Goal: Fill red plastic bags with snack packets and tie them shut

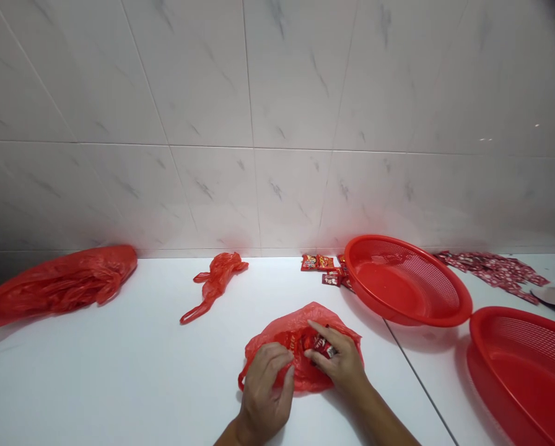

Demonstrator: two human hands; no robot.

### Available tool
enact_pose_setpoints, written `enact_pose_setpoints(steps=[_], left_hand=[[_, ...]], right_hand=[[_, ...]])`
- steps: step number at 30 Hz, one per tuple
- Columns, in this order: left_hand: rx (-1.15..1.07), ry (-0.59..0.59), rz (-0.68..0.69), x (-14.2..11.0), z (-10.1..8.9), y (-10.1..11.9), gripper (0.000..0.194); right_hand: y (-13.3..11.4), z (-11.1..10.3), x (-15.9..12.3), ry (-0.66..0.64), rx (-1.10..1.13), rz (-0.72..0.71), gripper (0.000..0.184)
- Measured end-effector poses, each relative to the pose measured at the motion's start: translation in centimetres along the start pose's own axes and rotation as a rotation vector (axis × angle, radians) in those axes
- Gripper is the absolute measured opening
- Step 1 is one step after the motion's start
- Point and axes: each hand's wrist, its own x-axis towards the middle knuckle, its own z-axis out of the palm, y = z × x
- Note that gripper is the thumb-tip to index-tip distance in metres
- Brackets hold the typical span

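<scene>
The left hand (261, 387) and right hand (340, 365) are shown from above at a white surface (129, 378). The left hand's fingers (277, 364) are bent and closed on the gathered edge of a red plastic bag (305, 319), which lies crumpled beneath both hands. The right hand's fingers (321, 337) are closed in a pinch on a small bunch of red sachets (324, 347) at the bag's opening, which lies between the two hands.

Directly ahead of the fingers, a small heap of red packets (317, 262) lies against the wall, partly behind a round red slotted basket (352, 260). That basket stands ahead and to the right of the right hand's fingers. A second red slotted basket (500, 313) sits farther right, near the edge of view. Beyond the two baskets, a long scatter of red packets (491, 269) runs along the wall. Ahead and to the left of the fingers lies a twisted red bag (215, 282), and farther left a larger, bulky red bag (59, 285). A pale flat object (554, 296) at the right edge is cut off and cannot be identified. Behind everything rises a wall of grey-veined white tiles (259, 93).
</scene>
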Motion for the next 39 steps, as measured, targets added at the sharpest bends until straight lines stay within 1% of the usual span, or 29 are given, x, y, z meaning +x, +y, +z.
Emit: enact_pose_setpoints(steps=[2, 3, 5, 6, 7, 10, 13, 17, 20, 23, 25, 28, 31, 33, 36, 39], left_hand=[[0.031, 0.014, 0.015, 0.0, -0.2, -0.3, 0.037], [0.048, 0.019, 0.025, 0.0, -0.4, -0.4, 0.038], [0.089, 0.026, 0.043, 0.1, -0.7, -0.8, 0.037], [0.109, 0.032, 0.051, 0.1, -0.8, -1.0, 0.037], [0.127, 0.039, 0.059, 0.2, -0.9, -1.2, 0.037], [0.156, 0.056, 0.078, 0.3, -1.0, -1.4, 0.036], [0.148, 0.051, 0.085, 0.3, -0.9, -1.3, 0.034], [0.146, 0.039, 0.079, 0.6, -0.7, -0.9, 0.029], [0.144, 0.048, 0.093, 0.9, -0.7, -0.6, 0.028], [0.17, 0.045, 0.091, 1.1, -0.8, -0.7, 0.03], [0.191, 0.043, 0.082, 1.1, -0.8, -0.8, 0.03], [0.194, 0.038, 0.066, 1.1, -0.8, -1.1, 0.031], [0.191, 0.025, 0.053, 1.1, -0.8, -1.4, 0.031], [0.199, 0.014, 0.038, 1.1, -0.8, -1.5, 0.031], [0.251, 0.014, 0.001, 1.0, -0.8, -1.7, 0.029], [0.301, 0.03, -0.038, 1.0, -0.8, -1.8, 0.026]], right_hand=[[0.0, -0.1, 0.1, 0.022, -0.012, -0.022, 0.055], [0.1, -0.1, 0.1, 0.038, -0.007, -0.043, 0.051], [0.2, -0.2, 0.1, 0.063, 0.015, -0.081, 0.035], [0.2, -0.3, 0.1, 0.068, 0.028, -0.092, 0.03], [0.2, -0.4, 0.1, 0.068, 0.041, -0.094, 0.029], [-0.1, -0.6, -0.2, 0.076, 0.04, -0.063, 0.033], [-0.4, -0.5, -0.3, 0.097, -0.025, -0.041, 0.035], [-0.3, -0.2, -0.1, 0.177, -0.05, -0.014, 0.031], [-0.1, -0.4, -0.1, 0.228, -0.063, -0.059, 0.029], [-0.3, -0.7, -0.1, 0.177, -0.067, -0.179, 0.032], [-0.5, -0.7, -0.2, 0.122, -0.078, -0.23, 0.038], [-0.6, -0.5, -0.4, 0.066, -0.12, -0.245, 0.048], [-0.5, -0.3, -0.5, 0.065, -0.145, -0.228, 0.052], [-0.3, -0.2, -0.4, 0.117, -0.143, -0.209, 0.048], [-0.1, -0.2, -0.1, 0.205, -0.117, -0.209, 0.034], [0.1, -0.2, 0.1, 0.207, -0.089, -0.237, 0.021]])
